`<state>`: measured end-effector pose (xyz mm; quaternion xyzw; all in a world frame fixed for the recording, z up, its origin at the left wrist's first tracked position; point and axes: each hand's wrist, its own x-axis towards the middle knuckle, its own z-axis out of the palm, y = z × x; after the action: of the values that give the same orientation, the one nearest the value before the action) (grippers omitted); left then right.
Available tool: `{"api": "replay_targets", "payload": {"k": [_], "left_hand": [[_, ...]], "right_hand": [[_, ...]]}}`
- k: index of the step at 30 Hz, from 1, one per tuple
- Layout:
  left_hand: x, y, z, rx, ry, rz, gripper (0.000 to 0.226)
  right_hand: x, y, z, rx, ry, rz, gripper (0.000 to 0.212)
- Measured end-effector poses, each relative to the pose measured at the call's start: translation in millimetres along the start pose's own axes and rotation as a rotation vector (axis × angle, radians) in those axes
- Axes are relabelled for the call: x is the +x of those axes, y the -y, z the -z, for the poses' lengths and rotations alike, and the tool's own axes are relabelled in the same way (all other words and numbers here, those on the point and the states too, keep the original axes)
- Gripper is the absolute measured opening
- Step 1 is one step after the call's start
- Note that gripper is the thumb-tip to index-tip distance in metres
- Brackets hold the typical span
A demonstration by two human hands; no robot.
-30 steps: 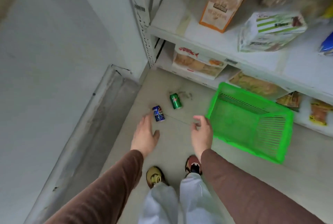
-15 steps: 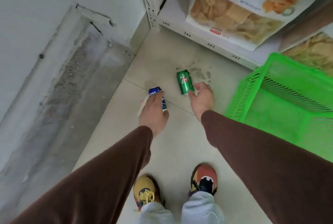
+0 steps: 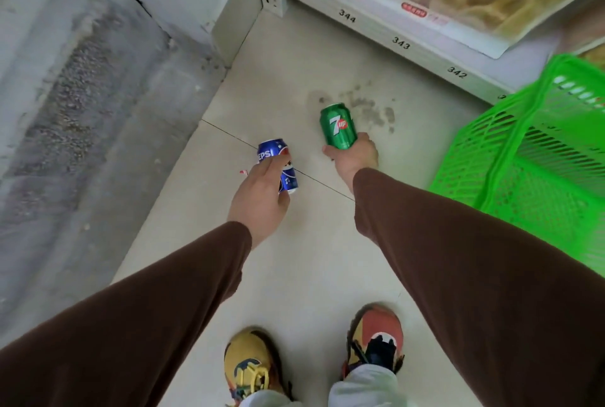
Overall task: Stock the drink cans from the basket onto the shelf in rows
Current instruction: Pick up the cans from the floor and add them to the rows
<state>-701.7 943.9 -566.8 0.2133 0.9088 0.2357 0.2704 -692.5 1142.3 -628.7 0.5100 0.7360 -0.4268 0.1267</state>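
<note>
While both brown-sleeved arms reach down over the floor (image 3: pixel 294 259), left hand (image 3: pixel 262 197) clamped on blue Pepsi can (image 3: pixel 278 164), tilted, fingers (image 3: pixel 273 162) across its logo. Right hand (image 3: pixel 355 158) clamped on base of green 7up can (image 3: pixel 338 126), top pointing away. Green basket (image 3: pixel 491 151) right of that grip; shelf (image 3: pixel 409 40) beyond.

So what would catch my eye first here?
Probably the two drink cans held low over the pale floor: a green can in the right hand and a blue can in the left hand. Next, the bright green basket at the right, beside the bottom shelf.
</note>
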Motion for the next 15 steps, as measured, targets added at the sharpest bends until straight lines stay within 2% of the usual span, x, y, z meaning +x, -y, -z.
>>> {"api": "replay_targets", "payload": {"k": [4,7,11,15], "left_hand": [[-22,-40,27,-0.043,0.002,0.049,0.066],[-47,-93,65,-0.097,-0.019,0.06,0.063],[-84,-178,140,-0.209,-0.048,0.034,0.062],[-130,-269,226,-0.242,-0.086,-0.059,0.063]], "right_hand": [[-53,6,43,0.215,0.07,-0.04,0.059],[-110,29,98,0.289,0.122,0.003,0.056],[-195,75,191,0.376,0.119,0.059,0.058],[-284,127,290,0.55,0.075,0.076,0.068]]}}
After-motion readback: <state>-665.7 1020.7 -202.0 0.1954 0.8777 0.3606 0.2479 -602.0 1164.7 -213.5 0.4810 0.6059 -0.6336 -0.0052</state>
